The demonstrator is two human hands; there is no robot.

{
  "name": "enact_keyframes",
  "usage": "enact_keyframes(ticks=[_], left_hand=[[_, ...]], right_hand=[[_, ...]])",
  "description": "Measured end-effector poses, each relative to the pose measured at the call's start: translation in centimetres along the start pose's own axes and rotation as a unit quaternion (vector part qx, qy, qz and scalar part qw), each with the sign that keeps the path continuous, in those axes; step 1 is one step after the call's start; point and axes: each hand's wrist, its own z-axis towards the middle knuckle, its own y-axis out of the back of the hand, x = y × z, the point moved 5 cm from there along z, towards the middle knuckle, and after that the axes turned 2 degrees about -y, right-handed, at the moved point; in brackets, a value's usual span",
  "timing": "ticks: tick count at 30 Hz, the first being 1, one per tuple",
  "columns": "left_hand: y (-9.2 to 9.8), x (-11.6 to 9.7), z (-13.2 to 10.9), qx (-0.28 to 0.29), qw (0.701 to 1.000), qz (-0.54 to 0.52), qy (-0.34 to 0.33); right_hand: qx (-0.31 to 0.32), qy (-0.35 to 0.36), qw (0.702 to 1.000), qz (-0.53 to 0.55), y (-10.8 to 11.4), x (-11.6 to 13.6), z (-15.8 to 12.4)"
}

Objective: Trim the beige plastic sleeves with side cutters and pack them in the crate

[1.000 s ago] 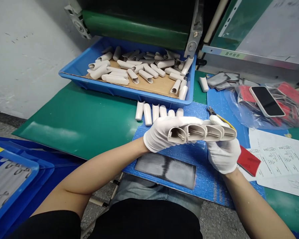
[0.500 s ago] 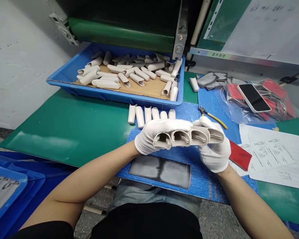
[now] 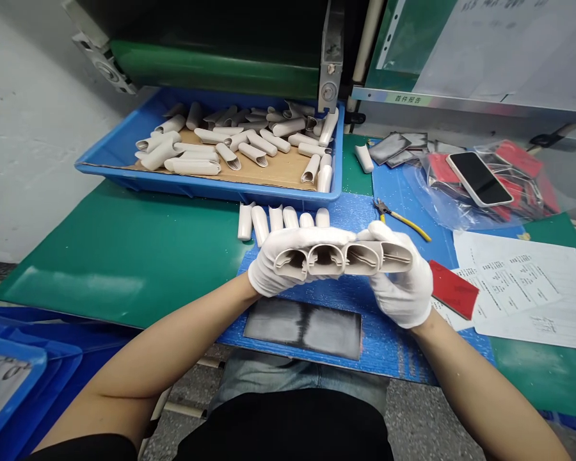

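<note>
Between my two white-gloved hands is a side-by-side row of several hollow white plastic shells (image 3: 325, 260), their open ends facing me. My left hand (image 3: 276, 256) is closed round the left part of the row, fingers stretched along its top. At the right end, my right hand (image 3: 406, 291) grips the last shell, thumb and fingers on either side. Below them a dark sanding sheet (image 3: 303, 328), worn grey, lies on the blue mat (image 3: 388, 352). Beyond my hands stands a short row of similar white shells (image 3: 260, 225), partly hidden by my left glove.
A blue tray (image 3: 211, 186) full of loose shells sits under a green conveyor roller (image 3: 211, 67). To the right lie yellow-handled cutters (image 3: 406, 224), a red sheet (image 3: 454, 289), papers (image 3: 523, 288), and a phone (image 3: 480, 179) on a plastic bag. A blue crate (image 3: 38, 365) is at lower left.
The held row of shells and both hands have shifted slightly left in view, and the row is tilted a little differently. The whole scene has also shifted left as the camera turned.
</note>
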Motion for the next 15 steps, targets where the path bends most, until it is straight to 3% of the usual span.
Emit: enact_keyframes(ticks=[7,15], left_hand=[[0.4,0.2,-0.6,-0.045,0.985,0.165,-0.039],[-0.5,0.1,0.0,-0.038,0.993,0.095,-0.065]], right_hand=[[0.007,0.02,1.0,-0.016,0.1,0.7,0.3],[0.024,-0.032,0.999,-0.022,0.2,0.6,0.2]])
